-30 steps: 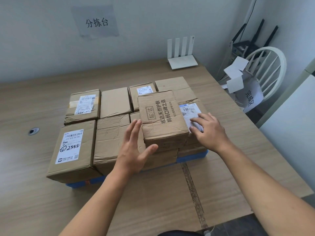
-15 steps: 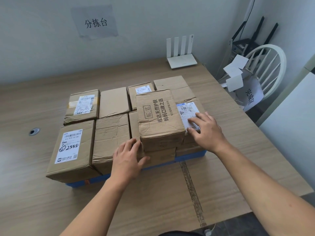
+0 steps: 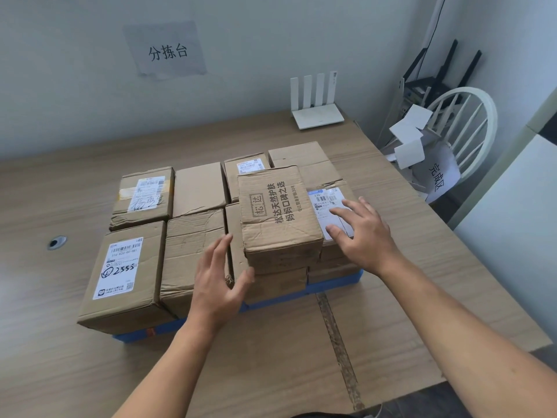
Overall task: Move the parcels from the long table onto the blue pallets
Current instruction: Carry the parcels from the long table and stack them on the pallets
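Your left hand (image 3: 215, 285) hangs open at 7 o'clock of the printed parcel (image 3: 278, 214), fingers spread and pointing up, thumb reaching toward the near left corner of the stack; whether the thumb touches cardboard cannot be told, and the hand grips nothing. Your right hand (image 3: 363, 233) is likewise open at 3 o'clock of that parcel, fingers splayed over the labelled parcel (image 3: 330, 206) beside it, holding nothing.

The printed parcel, a brown carton with Chinese lettering on its lid, lies as a second layer on top of the lower cartons, its long side running from 6 to 12 o'clock, slightly skewed.

Beneath and around it a single layer of cardboard parcels is packed edge to edge on the blue pallet (image 3: 331, 283), whose rim shows along the near side. At 9 o'clock of the group sits the parcel marked 2555 (image 3: 126, 273), with a taped parcel (image 3: 144, 197) behind it at 11 o'clock.

The pallet rests on the wooden table (image 3: 407, 312). At 12 o'clock of the stack a white router (image 3: 316, 107) stands near the wall, under a paper sign (image 3: 167, 51). At 2 o'clock, off the table's edge, a white chair (image 3: 470, 122) carries loose papers.
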